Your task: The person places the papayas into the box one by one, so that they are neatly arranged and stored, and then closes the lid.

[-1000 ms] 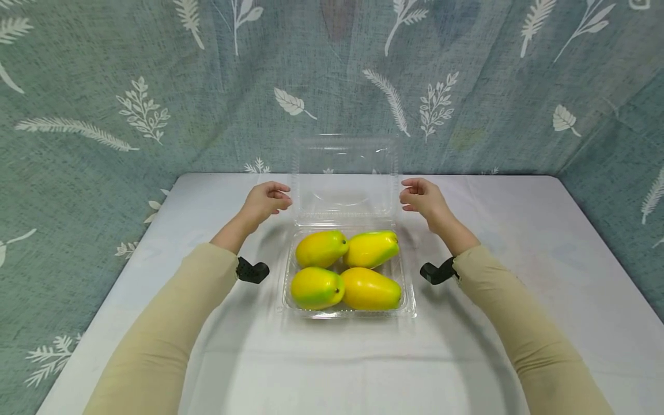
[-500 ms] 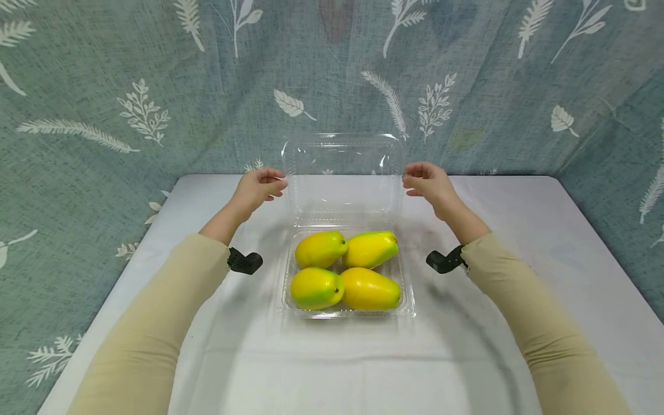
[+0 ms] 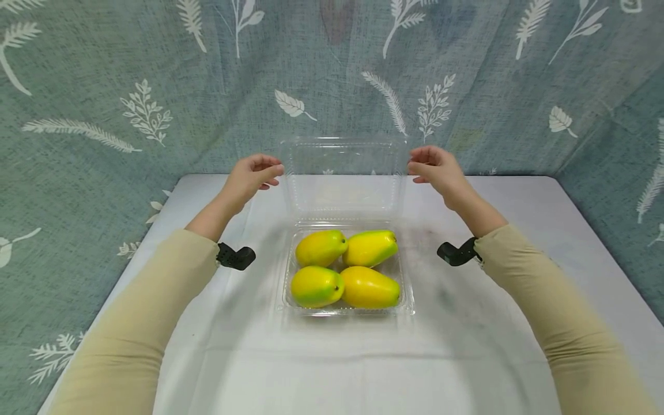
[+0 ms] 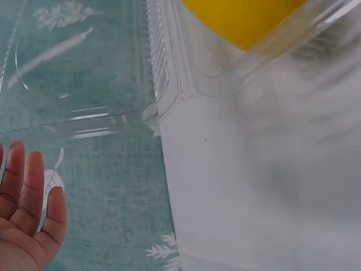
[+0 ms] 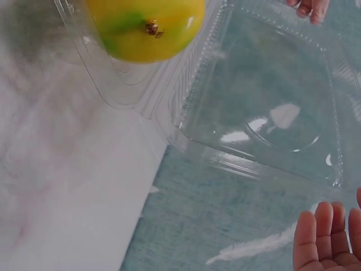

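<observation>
A clear plastic clamshell box (image 3: 349,313) sits on the table, holding several yellow-green fruits (image 3: 369,287) shaped like papayas or mangoes. Its hinged lid (image 3: 342,193) stands raised at the back. By the lid's left edge is my left hand (image 3: 254,177), its fingertips at or very near the rim. My right hand (image 3: 438,172) is at the opposite edge, likewise close to the rim. Extended, lightly bent fingers (image 4: 53,212) show in the left wrist view; similar fingers (image 5: 324,231) lie just outside the lid in the right wrist view. Contact with the rim cannot be made out for certain.
White cloth covers the table (image 3: 353,369). A blue-green curtain (image 3: 332,69) with white leaf prints hangs behind and along the sides. Black wrist cameras (image 3: 236,256) stick out below the cuffs of the beige sleeves (image 3: 150,311).
Both hands have moved up and outward, away from each other. The lid's upper part looks wider between them, its angle having changed. The fruits and the box base have stayed put.
</observation>
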Demonstrator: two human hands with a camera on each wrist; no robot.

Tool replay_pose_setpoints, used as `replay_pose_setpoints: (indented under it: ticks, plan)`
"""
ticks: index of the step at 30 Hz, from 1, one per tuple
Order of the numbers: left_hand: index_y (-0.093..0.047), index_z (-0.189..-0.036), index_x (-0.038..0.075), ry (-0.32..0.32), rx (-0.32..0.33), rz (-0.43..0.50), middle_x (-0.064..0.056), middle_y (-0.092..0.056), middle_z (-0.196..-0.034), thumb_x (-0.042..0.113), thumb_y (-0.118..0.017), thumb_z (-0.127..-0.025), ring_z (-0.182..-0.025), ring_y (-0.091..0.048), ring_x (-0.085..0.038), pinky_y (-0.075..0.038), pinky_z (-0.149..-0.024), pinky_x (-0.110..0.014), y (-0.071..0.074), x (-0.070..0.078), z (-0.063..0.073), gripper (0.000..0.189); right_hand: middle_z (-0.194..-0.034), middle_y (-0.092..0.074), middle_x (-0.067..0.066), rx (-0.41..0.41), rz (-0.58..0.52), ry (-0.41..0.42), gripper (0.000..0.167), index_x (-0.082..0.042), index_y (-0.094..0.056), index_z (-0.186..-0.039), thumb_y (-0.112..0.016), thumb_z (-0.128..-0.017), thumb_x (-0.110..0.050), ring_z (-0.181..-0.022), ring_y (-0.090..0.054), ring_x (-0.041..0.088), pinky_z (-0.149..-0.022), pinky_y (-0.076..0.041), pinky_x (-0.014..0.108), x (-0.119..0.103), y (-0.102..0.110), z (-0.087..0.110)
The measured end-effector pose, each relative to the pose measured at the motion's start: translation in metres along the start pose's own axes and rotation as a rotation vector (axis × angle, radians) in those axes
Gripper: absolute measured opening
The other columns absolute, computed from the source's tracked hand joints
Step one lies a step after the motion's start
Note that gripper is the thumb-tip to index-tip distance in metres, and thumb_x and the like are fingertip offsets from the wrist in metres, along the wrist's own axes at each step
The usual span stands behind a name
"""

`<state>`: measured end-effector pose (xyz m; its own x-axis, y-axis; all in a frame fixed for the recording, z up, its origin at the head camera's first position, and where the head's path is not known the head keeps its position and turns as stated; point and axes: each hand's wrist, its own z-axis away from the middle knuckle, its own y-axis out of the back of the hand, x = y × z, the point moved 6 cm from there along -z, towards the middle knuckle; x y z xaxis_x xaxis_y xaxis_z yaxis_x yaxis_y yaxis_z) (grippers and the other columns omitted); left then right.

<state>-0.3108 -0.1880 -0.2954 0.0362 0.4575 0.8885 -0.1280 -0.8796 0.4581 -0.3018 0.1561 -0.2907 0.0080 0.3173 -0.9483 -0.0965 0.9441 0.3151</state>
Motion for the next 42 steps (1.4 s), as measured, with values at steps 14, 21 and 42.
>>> replay_pose_setpoints:
  ticks: [14, 21, 42]
  plan:
    - [-0.057, -0.117, 0.01, -0.059, -0.05, -0.023, 0.001, -0.061, -0.105, 0.041, -0.056, -0.089, -0.09, -0.059, -0.013, -0.046, -0.079, -0.024, 0.01, 0.013, 0.03, 0.042, -0.106, -0.055, 0.001, -0.088, 0.08, 0.074, 0.039, -0.001, -0.047, -0.123, -0.052, -0.094, -0.026, -0.086, -0.055, 0.007, -0.074, -0.049, 0.019, -0.011, 0.008, 0.041]
    - [-0.063, -0.112, 0.007, -0.12, -0.065, -0.03, 0.001, -0.063, -0.097, 0.041, -0.049, -0.093, -0.085, -0.06, -0.014, -0.047, -0.079, -0.022, 0.011, 0.016, 0.046, 0.042, -0.102, -0.057, 0.0, -0.113, 0.06, 0.06, 0.043, 0.0, -0.049, -0.121, -0.052, -0.093, -0.032, -0.085, -0.057, 0.009, -0.074, -0.05, 0.02, -0.01, 0.009, 0.059]
    - [-0.063, -0.098, 0.002, -0.127, -0.107, -0.061, 0.008, -0.065, -0.089, 0.031, -0.047, -0.096, -0.084, -0.06, -0.009, -0.048, -0.08, -0.021, -0.002, 0.006, 0.11, 0.034, -0.092, -0.059, 0.0, -0.304, -0.013, 0.06, 0.032, 0.002, -0.051, -0.103, -0.045, -0.097, -0.029, -0.082, -0.061, 0.015, -0.077, -0.051, 0.025, 0.01, -0.009, 0.11]
